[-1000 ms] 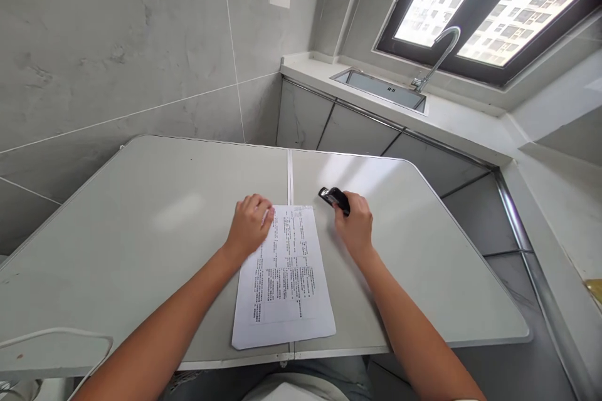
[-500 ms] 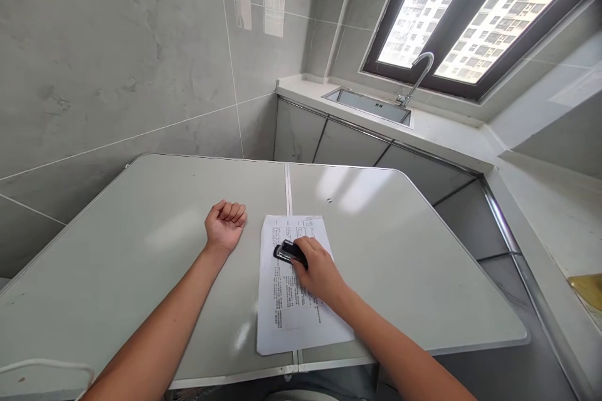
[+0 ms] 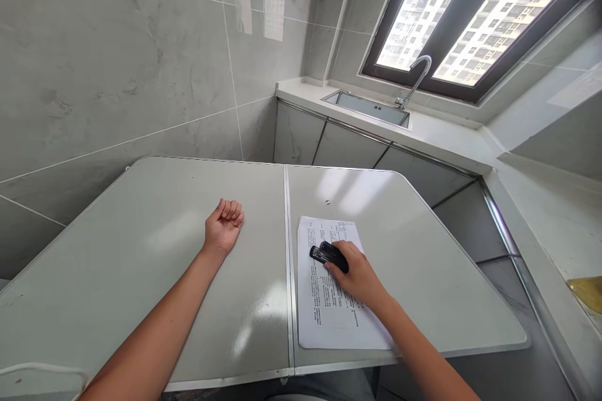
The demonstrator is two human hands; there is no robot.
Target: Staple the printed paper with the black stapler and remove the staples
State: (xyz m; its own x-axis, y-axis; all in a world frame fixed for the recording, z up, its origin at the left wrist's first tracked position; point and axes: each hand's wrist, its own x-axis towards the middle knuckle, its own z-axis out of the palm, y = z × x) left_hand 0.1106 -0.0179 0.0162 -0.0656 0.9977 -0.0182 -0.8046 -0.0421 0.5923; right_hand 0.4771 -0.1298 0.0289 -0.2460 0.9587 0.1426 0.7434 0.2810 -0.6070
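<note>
Right hand [image 3: 356,270]: its fingers are closed around the black stapler [image 3: 330,256].
Stapler axis: from this grip it points left and slightly away, across the paper.
Printed paper [image 3: 332,333]: beneath the grip, long side running near to far.
Left hand [image 3: 224,225]: further left, palm up, half curled, without object.

Right fingers [image 3: 347,249] hold a black stapler [image 3: 330,256] over printed paper [image 3: 329,333] near the bench's [image 3: 263,250] front edge; left fingers [image 3: 231,209] curl.
</note>
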